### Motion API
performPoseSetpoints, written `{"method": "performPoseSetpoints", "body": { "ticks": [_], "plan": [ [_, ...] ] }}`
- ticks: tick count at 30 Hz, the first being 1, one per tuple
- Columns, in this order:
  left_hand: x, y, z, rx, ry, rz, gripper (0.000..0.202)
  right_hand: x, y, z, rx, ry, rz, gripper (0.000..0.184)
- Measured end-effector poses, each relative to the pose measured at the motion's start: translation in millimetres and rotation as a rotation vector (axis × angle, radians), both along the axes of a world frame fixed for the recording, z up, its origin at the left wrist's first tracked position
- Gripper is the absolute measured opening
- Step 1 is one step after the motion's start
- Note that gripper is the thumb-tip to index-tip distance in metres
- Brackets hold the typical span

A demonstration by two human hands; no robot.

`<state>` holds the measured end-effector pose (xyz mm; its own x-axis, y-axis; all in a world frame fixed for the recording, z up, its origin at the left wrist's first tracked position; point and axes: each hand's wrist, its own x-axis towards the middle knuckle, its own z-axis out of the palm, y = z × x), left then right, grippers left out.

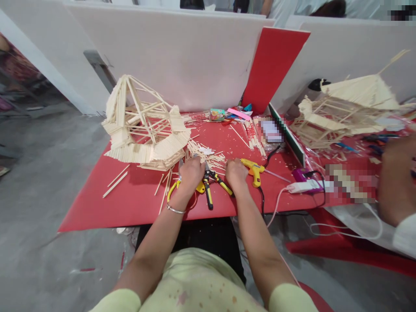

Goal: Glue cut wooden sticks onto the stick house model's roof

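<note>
My left hand (191,172) is closed and low over the table, its fingertips by a heap of short wooden sticks (212,161). Whatever it may hold is hidden. Beneath and beside it lie yellow-handled scissors (173,190), partly covered, and pliers with black and yellow handles (208,195). My right hand (236,173) is also closed, knuckles up, at the right end of the heap; its fingertips do not show. Just right of it a yellow glue gun (255,170) lies with a glue stick (276,175) protruding from its back.
A stick-built model (146,130) stands at the back left of the red table (97,212). Behind are white panels (182,60) and a red board (274,65). A power strip (305,186) and cords lie right. Another person's arm (396,182) is near a second stick model (351,104).
</note>
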<state>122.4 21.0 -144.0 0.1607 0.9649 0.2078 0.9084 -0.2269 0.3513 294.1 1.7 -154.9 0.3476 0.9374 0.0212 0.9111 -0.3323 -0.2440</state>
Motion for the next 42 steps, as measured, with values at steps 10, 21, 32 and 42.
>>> {"method": "performPoseSetpoints", "body": {
  "ticks": [10,21,32,42],
  "plan": [
    [-10,-38,-3.5,-0.231,-0.829,-0.153,0.021,-14,-44,19.7,0.154,0.290,0.114,0.026],
    [-26,-65,-0.6,-0.531,-1.619,-0.067,0.032,-60,-105,10.4,0.278,0.630,0.285,0.039],
    [-65,-82,6.7,-0.510,-1.595,-0.050,0.035,-113,-132,6.5,0.178,0.121,0.394,0.033],
    [-89,-94,25.1,-0.471,-1.416,-0.208,0.034,-116,-124,10.6,0.235,0.320,0.438,0.031]
  ]
}}
